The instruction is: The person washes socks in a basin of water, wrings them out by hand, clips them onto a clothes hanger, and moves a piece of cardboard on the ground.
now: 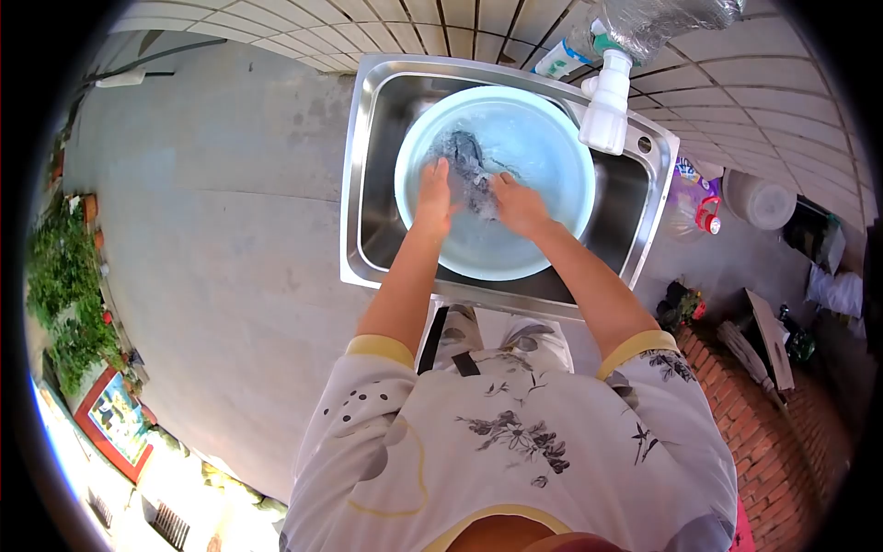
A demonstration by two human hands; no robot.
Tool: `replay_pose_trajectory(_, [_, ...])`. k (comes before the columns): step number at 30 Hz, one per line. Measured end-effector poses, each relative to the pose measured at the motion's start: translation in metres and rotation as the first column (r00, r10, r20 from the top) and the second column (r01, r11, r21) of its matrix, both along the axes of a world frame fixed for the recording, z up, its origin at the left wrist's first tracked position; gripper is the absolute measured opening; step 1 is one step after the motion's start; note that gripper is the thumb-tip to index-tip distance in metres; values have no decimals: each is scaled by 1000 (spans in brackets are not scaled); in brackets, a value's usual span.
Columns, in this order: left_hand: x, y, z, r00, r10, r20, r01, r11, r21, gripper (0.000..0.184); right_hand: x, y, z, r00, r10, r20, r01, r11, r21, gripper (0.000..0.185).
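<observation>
A round light-blue basin (589, 189) with water in it sits inside a stainless steel sink (375, 184). In the water lies a wet dark grey cloth (466, 150), with splashes around it. My left hand (435, 195) is at the cloth's left side, its fingers stretched forward and nothing visible in its grip. On the other side, my right hand (518, 204) has its fingers curled in at the cloth's lower right edge, closed on it. Splashing water partly hides the fingertips and the cloth's outline.
A white plastic tap fitting (607, 106) overhangs the sink's upper right corner. Tiled wall (736, 106) runs behind. A clear bottle with a red cap (706, 221) and a white bucket (759, 200) stand to the right, above a brick surface (759, 405). Concrete floor (230, 212) extends left.
</observation>
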State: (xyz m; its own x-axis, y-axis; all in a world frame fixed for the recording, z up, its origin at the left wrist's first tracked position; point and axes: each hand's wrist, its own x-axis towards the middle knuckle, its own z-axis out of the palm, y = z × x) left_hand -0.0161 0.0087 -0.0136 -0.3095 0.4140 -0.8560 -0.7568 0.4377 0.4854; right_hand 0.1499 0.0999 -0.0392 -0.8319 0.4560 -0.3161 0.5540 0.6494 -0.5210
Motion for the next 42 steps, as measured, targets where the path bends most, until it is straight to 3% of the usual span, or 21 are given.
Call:
replay_pose_trajectory(1, [1, 4, 1, 999, -7, -42, 7, 1000, -8, 67, -2, 9, -2, 966, -259, 9, 259, 962, -88, 35])
replay_pose_trajectory(3, [13, 14, 14, 998, 51, -42, -51, 999, -3, 64, -12, 26, -10, 702, -704, 104, 704, 665, -248, 39])
replay_pose_trajectory(5, [15, 18, 19, 996, 81, 27, -82, 995, 54, 59, -32, 15, -1, 670, -742, -29, 693, 640, -332, 33])
replay_pose_trajectory(7, [14, 25, 8, 980, 95, 175, -126, 977, 175, 53, -45, -13, 51, 725, -517, -456, 458, 855, -242, 24])
replay_pose_trajectory(8, [15, 29, 2, 971, 143, 192, -202, 920, 335, 53, -44, -26, 89, 751, -490, -443, 440, 871, -219, 19])
replay_pose_trajectory(11, [-2, 32, 27, 919, 75, 387, -171, 960, 220, 55, -45, -54, 143, 790, -409, -456, 383, 911, -154, 18])
replay_pose_trajectory(12, [1, 34, 24, 924, 58, 377, -209, 904, 373, 53, -45, -59, 147, 796, -385, -466, 365, 921, -137, 19])
replay_pose_trajectory(13, [12, 39, 22, 909, 206, 362, -312, 913, 264, 50, -47, -57, 145, 783, -389, -485, 397, 913, -93, 20])
replay_pose_trajectory(16, [32, 38, 50, 899, 315, 306, -366, 922, 128, 40, -63, -33, 111, 718, -415, -559, 511, 859, 19, 26])
replay_pose_trajectory(18, [48, 43, 62, 877, 402, 261, -440, 892, 103, 35, -67, 0, 88, 690, -602, -403, 645, 764, -37, 32])
replay_pose_trajectory(19, [53, 38, 45, 900, 373, 225, -391, 920, 37, 32, -64, 17, 70, 607, -735, -300, 677, 677, -288, 38])
replay_pose_trajectory(20, [51, 30, 43, 927, 338, 165, -346, 938, 17, 35, -54, 28, 49, 697, -707, -121, 665, 699, -263, 40])
replay_pose_trajectory(23, [16, 13, 30, 904, 406, 132, -425, 886, 184, 43, -25, 42, 13, 727, -682, -78, 676, 731, -96, 39])
replay_pose_trajectory(24, [5, 7, 17, 887, 451, 97, -460, 881, 110, 56, -15, 45, 9, 657, -753, -24, 746, 655, -122, 36])
replay_pose_trajectory(26, [0, -6, -23, 938, 331, 100, -339, 938, 76, 59, -4, 6, -14, 892, -443, -83, 451, 878, 159, 34])
replay_pose_trajectory(28, [2, 2, -14, 978, 208, 3, -208, 977, 36, 65, -8, -3, -1, 981, -94, 169, 90, 995, 33, 42])
replay_pose_trajectory(31, [-2, 7, 6, 991, 134, -3, -134, 990, -52, 66, -7, 24, 4, 889, -455, 47, 455, 868, -197, 50])
replay_pose_trajectory(33, [3, 9, 9, 988, 119, 102, -123, 992, 37, 64, -17, 19, -21, 724, -684, -89, 617, 701, -359, 42])
replay_pose_trajectory(37, [4, 24, -3, 957, 115, 267, -193, 939, 286, 66, -43, -28, 82, 781, -470, -410, 398, 882, -252, 20])
replay_pose_trajectory(38, [2, 33, 18, 920, 142, 364, -220, 958, 184, 65, -46, -39, 103, 794, -430, -429, 383, 903, -197, 19])
replay_pose_trajectory(42, [4, 37, 19, 893, 105, 437, -248, 926, 284, 57, -57, -46, 124, 806, -361, -469, 404, 915, -8, 16])
